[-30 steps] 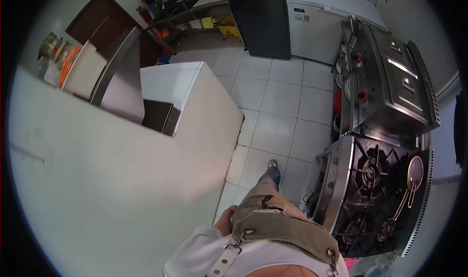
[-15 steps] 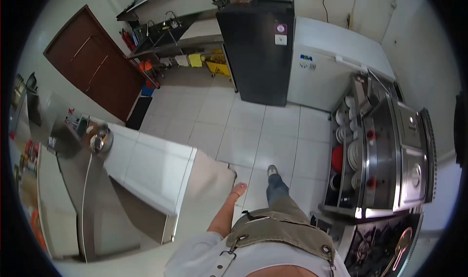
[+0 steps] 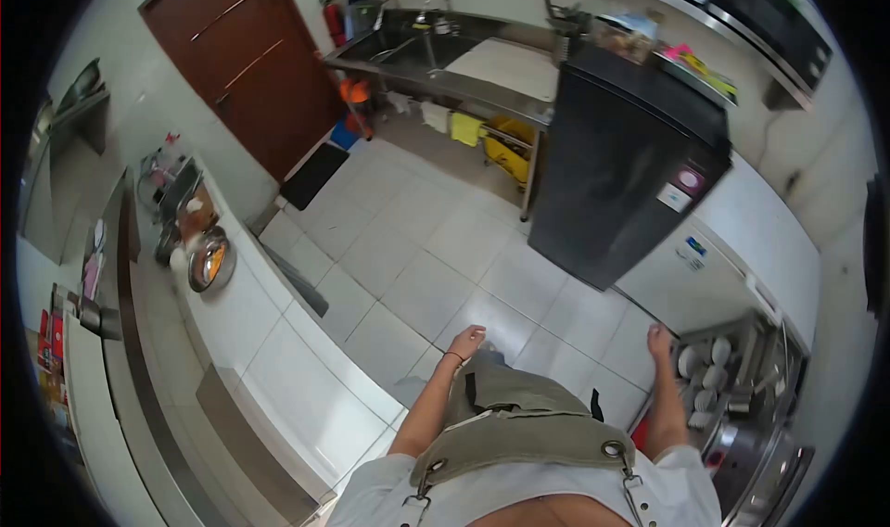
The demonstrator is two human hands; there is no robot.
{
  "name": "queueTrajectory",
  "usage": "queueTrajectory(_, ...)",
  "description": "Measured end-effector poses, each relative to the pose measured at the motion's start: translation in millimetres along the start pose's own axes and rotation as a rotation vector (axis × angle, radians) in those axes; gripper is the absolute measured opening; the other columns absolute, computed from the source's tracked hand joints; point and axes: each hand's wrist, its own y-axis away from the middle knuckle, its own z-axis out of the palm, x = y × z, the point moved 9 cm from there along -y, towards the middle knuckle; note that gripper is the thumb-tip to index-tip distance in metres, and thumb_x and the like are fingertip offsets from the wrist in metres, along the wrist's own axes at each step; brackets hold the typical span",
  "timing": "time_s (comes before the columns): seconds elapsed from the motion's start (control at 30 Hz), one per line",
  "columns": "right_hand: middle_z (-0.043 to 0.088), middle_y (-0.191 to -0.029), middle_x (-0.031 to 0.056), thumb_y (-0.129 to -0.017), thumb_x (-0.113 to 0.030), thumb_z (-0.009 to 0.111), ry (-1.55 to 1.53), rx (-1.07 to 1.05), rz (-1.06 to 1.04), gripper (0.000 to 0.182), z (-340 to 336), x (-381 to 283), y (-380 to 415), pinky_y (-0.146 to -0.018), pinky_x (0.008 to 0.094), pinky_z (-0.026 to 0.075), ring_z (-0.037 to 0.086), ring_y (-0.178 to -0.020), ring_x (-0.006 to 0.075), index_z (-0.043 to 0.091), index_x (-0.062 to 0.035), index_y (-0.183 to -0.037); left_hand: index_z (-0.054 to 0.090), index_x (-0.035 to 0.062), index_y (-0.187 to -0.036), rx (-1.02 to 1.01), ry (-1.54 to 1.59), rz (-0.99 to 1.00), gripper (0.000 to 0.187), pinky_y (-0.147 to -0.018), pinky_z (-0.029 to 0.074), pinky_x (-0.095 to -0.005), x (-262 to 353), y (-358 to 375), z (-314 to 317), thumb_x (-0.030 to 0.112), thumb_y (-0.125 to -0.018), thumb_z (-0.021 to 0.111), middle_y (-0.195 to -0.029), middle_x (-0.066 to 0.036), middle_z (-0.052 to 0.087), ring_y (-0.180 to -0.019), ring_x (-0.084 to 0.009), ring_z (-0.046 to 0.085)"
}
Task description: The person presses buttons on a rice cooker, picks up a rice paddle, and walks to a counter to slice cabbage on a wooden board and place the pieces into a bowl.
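Observation:
My left hand (image 3: 466,342) hangs in front of my body over the tiled floor, its fingers loosely curled with nothing visible in them. A thin dark band circles that wrist. My right hand (image 3: 659,340) is out at my right side, fingers curled in and no object showing. It is nearest the steel rack (image 3: 742,342) of white dishes, apparently apart from it. An olive apron (image 3: 524,444) covers my front. Neither hand touches the white tiled counter (image 3: 306,379) on the left.
A dark fridge (image 3: 630,165) stands ahead, beside a white chest freezer (image 3: 756,212). The steel sink (image 3: 408,54) runs along the back wall near a brown door (image 3: 241,63). A metal bowl (image 3: 211,260) sits on the left counter. Floor tiles (image 3: 399,277) stretch ahead.
My view has swung left and moved forward, toward the sink and fridge. My right hand has come into view. The stove has left the view, and the left counter is now alongside me.

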Motion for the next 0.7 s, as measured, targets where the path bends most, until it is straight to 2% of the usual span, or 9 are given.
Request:
queueTrajectory(0.13, 0.066, -0.083, 0.0166, -0.090, -0.021, 0.052, -0.059, -0.008, -0.166, 0.021, 14, -165, -203, -0.069, 0.0395, 0.050, 0.065, -0.076, 0.0299, 0.062, -0.0039, -0.098, 0.063, 0.0022, -0.109, 0.337, 0.115, -0.138, 0.039, -0.073, 0.048, -0.0363, -71, -24, -79, 0.035, -0.093, 0.048, -0.081, -0.012, 0.064, -0.078, -0.0219, 0.061)
queueTrajectory(0.23, 0.061, -0.075, 0.0042, -0.096, -0.017, 0.050, -0.595, 0.000, -0.016, 0.016, 63, -253, -263, -0.055, 0.0271, 0.046, 0.057, -0.064, 0.0117, 0.058, -0.0075, -0.106, 0.066, 0.0010, -0.100, 0.152, -0.356, -0.455, 0.040, -0.078, 0.049, -0.0407, -187, -17, -85, 0.034, -0.091, 0.046, -0.094, -0.023, 0.066, -0.085, -0.0353, 0.063)
queueTrajectory(0.33, 0.061, -0.073, 0.0073, -0.097, -0.019, 0.050, -1.085, -0.110, 0.143, 0.015, 187, -311, -247, -0.050, 0.0312, 0.050, 0.060, -0.060, 0.0154, 0.058, -0.0063, -0.097, 0.066, 0.0007, -0.100, -0.042, -0.339, -0.647, 0.040, -0.080, 0.049, -0.0412, -234, -15, -96, 0.034, -0.090, 0.047, -0.096, -0.023, 0.066, -0.087, -0.0367, 0.062)
queueTrajectory(0.43, 0.065, -0.090, 0.0113, -0.079, -0.019, 0.061, -0.491, -0.779, 0.272, 0.026, 372, -297, -162, -0.071, 0.0435, 0.052, 0.063, -0.080, 0.0254, 0.066, -0.0041, -0.100, 0.066, 0.0004, -0.101, -0.018, -0.226, -0.687, 0.040, -0.081, 0.049, -0.0417, -239, -59, -140, 0.034, -0.089, 0.047, -0.099, -0.024, 0.066, -0.089, -0.0382, 0.062)
queueTrajectory(0.47, 0.065, -0.108, 0.0105, -0.079, -0.030, 0.066, -0.100, -0.940, 0.498, 0.035, 351, -274, -121, -0.094, 0.0369, 0.043, 0.053, -0.114, 0.0222, 0.068, -0.0053, -0.103, 0.066, 0.0003, -0.101, 0.002, -0.190, -0.674, 0.040, -0.082, 0.049, -0.0418, -244, -76, -154, 0.034, -0.089, 0.048, -0.100, -0.024, 0.066, -0.090, -0.0387, 0.062)
queueTrajectory(0.5, 0.065, -0.099, 0.0160, -0.083, -0.030, 0.057, -0.847, -0.842, 0.349, 0.038, 278, -336, -79, -0.080, 0.0460, 0.049, 0.062, -0.093, 0.0307, 0.065, -0.0055, -0.111, 0.066, 0.0002, -0.101, 0.035, -0.178, -0.631, 0.040, -0.083, 0.049, -0.0420, -254, -98, -170, 0.034, -0.088, 0.048, -0.101, -0.025, 0.065, -0.091, -0.0392, 0.061)
queueTrajectory(0.53, 0.066, -0.102, 0.0151, -0.082, -0.031, 0.057, -0.744, -0.770, 0.060, 0.033, 222, -406, -82, -0.083, 0.0457, 0.048, 0.062, -0.096, 0.0282, 0.069, -0.0052, -0.099, 0.065, 0.0001, -0.101, 0.062, -0.179, -0.578, 0.040, -0.083, 0.049, -0.0421, -260, -117, -184, 0.034, -0.088, 0.048, -0.101, -0.025, 0.065, -0.091, -0.0397, 0.061)
queueTrajectory(0.63, 0.065, -0.100, 0.0145, -0.083, -0.030, 0.057, -0.412, -0.937, 0.327, 0.032, 355, -353, -119, -0.081, 0.0458, 0.049, 0.062, -0.094, 0.0278, 0.068, -0.0053, -0.100, 0.065, 0.0001, -0.105, -0.060, -0.449, -0.270, 0.042, -0.089, 0.047, -0.0407, -203, -180, -248, 0.033, -0.084, 0.051, -0.109, -0.024, 0.065, -0.098, -0.0387, 0.061)
queueTrajectory(0.7, 0.065, -0.098, 0.0141, -0.084, -0.030, 0.057, -0.323, -0.995, 0.358, 0.032, 406, -380, -162, -0.079, 0.0458, 0.050, 0.062, -0.092, 0.0276, 0.067, -0.0053, -0.101, 0.068, 0.0044, -0.097, 0.524, 0.230, -0.327, 0.036, -0.087, 0.048, -0.0397, -198, -217, -292, 0.033, -0.083, 0.052, -0.101, -0.018, 0.067, -0.094, -0.0336, 0.063)
